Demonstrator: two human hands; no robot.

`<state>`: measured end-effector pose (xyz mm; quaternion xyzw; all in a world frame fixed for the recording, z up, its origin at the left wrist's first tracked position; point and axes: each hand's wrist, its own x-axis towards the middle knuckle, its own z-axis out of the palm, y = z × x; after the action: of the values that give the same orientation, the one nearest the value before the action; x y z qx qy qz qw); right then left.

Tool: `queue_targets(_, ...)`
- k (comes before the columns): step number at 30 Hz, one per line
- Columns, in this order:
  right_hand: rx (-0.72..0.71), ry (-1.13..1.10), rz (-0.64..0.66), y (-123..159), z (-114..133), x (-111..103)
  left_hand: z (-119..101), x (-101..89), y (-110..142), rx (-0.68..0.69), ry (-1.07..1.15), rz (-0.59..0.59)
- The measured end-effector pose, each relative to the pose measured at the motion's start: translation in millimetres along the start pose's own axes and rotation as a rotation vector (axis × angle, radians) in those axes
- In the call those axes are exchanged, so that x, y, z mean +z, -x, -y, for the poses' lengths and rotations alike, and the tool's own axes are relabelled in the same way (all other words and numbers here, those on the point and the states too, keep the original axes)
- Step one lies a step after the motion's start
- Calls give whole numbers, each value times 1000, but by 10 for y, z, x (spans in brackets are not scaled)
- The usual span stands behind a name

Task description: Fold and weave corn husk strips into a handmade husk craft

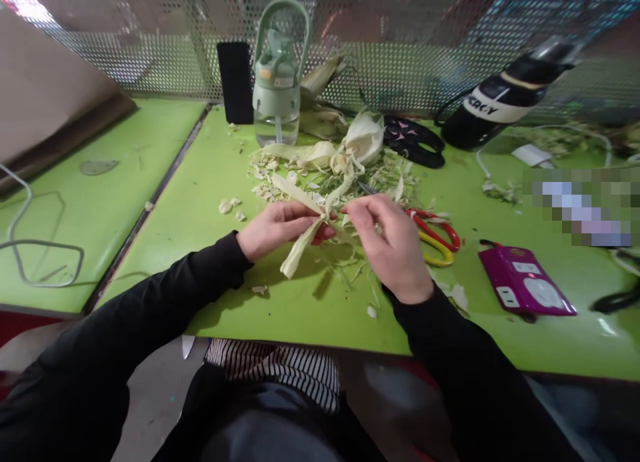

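Pale corn husk strips (300,250), joined at a small knot-like middle with ends spreading out, are pinched in my left hand (277,227) above the table. Close on the right is my right hand (393,245), its thumb and fingers pressed together beside the middle of the strips. Whatever those fingertips hold is too small or hidden to make out. Scissors (440,230) with red and yellow handles lie partly behind my right hand. Beyond both hands, a larger corn husk piece (364,139) rests on a heap of husk scraps (267,190).
Along the mesh screen (165,55) stand a black phone (236,82), a green-lidded water bottle (277,105) and a tilted black bottle (500,109). A black fan-shaped object (415,142) lies near them. At right is a purple power socket (525,280); brown paper (55,82) is at left.
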<state>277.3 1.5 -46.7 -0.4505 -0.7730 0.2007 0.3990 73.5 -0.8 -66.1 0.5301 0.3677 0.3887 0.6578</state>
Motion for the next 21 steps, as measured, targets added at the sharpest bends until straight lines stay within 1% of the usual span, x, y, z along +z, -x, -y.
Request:
queue_targets(2,68,-79,131,-20,-15,29,-4,25,12,-28,65,19)
queue_targets(3,97,-143,173,-21,-16,49,-4,38,17,-45,73,30)
queue_targets(4,120,-209,185,-17,-14,70,-3,51,21,-57,71,36)
queue_targets(6,150,-308,135,-1,-8,106,-1,72,25,-78,59,47)
queue_targets(8,161,-354,59,14,-5,129,-1,89,28,-89,61,59)
queue_targets(10,162,-381,17,23,-8,140,-5,104,34,-102,76,59)
queue_targets(14,180,-451,72,31,0,144,-21,127,55,-134,118,40)
queue_targets(16,190,-477,103,43,16,144,-25,136,69,-147,137,53)
queue_targets(19,207,-527,98,75,31,153,-17,152,91,-176,146,87)
queue_targets(21,229,-560,91,91,22,163,-4,164,100,-191,146,88)
